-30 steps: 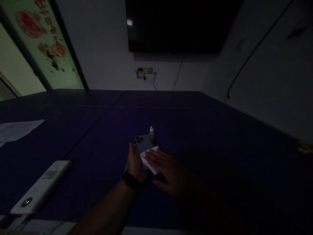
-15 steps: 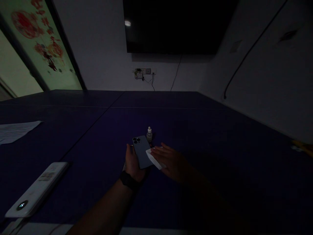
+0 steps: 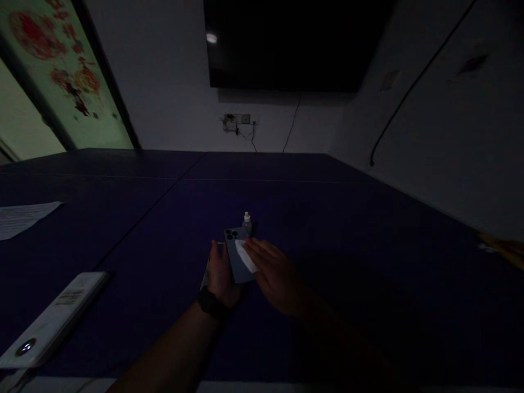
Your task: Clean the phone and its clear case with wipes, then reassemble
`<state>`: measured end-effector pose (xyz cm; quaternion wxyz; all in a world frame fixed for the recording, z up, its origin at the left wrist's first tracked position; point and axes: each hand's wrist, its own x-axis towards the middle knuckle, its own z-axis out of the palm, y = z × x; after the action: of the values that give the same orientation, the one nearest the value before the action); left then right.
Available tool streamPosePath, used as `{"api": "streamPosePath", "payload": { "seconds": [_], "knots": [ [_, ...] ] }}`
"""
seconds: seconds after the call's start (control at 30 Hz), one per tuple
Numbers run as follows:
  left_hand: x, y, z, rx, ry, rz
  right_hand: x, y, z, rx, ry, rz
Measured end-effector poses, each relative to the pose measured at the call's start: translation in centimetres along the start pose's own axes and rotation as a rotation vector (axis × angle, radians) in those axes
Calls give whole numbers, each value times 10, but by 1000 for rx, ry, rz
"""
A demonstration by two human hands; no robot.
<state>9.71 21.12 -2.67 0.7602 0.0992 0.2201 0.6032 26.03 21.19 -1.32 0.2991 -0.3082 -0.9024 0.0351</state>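
My left hand (image 3: 223, 278), with a dark watch on its wrist, grips a blue-grey smartphone (image 3: 236, 263) whose back and camera lenses face up. Under my right hand (image 3: 278, 275), a folded white wipe (image 3: 246, 258) is pressed flat against the phone's back. Its fingers lie together over the wipe. Just beyond the phone stands a small clear dropper bottle (image 3: 246, 222) with a white cap. Part of a flat object with a pale edge (image 3: 204, 278) shows behind my left hand; most of it is hidden.
A white power bank (image 3: 57, 316) with a lit round display and a cable lies at the left of the dark blue table (image 3: 347, 229). Printed paper (image 3: 27, 218) rests farther back. Something yellow (image 3: 505, 251) sits at the right edge. A television (image 3: 298, 43) hangs on the wall.
My right hand has slid the wipe left and up the phone's back, toward the camera lenses. The left hand keeps its grip on the phone. The view has shifted slightly.
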Motion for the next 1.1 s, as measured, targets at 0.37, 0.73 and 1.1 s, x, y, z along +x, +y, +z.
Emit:
{"api": "streamPosePath", "payload": {
  "seconds": [0.37,0.73,1.1],
  "knots": [
    [-12,1,22,3,95,24,-3,4,-11,51,-93,-124],
    [-9,3,17,-5,76,28,-2,0,-9,38,-92,-172],
    [-6,4,13,-14,87,24,-6,1,-13,30,-90,-278]
  ]
}}
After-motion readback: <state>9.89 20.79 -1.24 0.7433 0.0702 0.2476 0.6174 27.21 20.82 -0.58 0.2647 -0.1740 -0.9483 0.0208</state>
